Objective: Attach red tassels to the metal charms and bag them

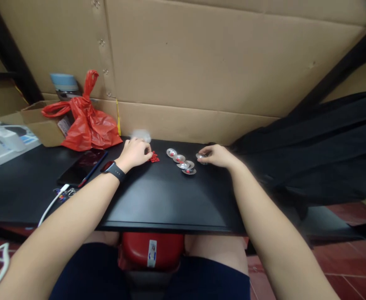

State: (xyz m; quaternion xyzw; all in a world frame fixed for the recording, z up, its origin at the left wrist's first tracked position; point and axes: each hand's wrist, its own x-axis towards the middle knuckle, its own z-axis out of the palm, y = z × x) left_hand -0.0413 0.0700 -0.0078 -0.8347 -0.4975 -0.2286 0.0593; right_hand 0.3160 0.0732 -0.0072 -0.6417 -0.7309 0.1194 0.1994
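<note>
My left hand (135, 152), with a dark watch at the wrist, rests near the back of the black table with its fingers curled beside a small bunch of red cord (154, 157); what its fingertips hold, if anything, is hidden. Behind it is a blurred clear plastic piece (141, 134). My right hand (214, 156) has its thumb and fingers closed on a small shiny metal disc (199, 156) at the table's right. Between my hands lie several similar round metal discs (179, 158) with red bits on them, some overlapping.
A red plastic bag (91, 125), a cardboard box (45, 129) and a blue-lidded bottle (64, 82) stand back left. A phone (83, 166), keys and a white cable lie nearer. White chargers (9, 139) are far left. Black cloth (320, 154) hangs at right; cardboard rises behind.
</note>
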